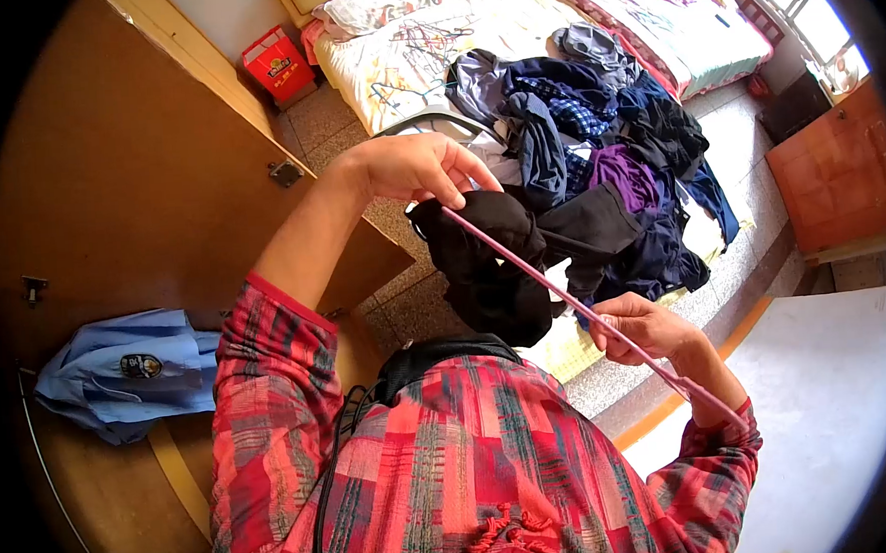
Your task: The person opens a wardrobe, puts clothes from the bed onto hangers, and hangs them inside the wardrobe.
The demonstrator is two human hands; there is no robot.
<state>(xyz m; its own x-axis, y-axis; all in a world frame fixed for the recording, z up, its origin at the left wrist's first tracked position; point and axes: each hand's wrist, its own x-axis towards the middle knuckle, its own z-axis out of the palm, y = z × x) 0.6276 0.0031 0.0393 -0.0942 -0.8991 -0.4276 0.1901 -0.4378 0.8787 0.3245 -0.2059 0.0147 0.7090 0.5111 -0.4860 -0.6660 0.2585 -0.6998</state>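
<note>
A thin pink clothes hanger (533, 269), seen nearly edge-on, slants from upper left to lower right in front of my body. My right hand (638, 330) is closed round its middle-right part, thumb and fingers pinching it. At the hanger's upper end, my left hand (419, 170) grips a black garment (481, 244) with thumb and fingers bent over its top edge. The garment hangs bunched below that hand, partly crossing the hanger's end. Its lower part overlaps the view of the clothes pile, so the exact outline is unclear.
A heap of dark clothes (595, 118) covers the near end of a bed (352, 66), with wire hangers (431, 42) behind. To my left stand an open wardrobe door (156, 161) and a light blue shirt (132, 368). A red bag (277, 67) sits by the bed.
</note>
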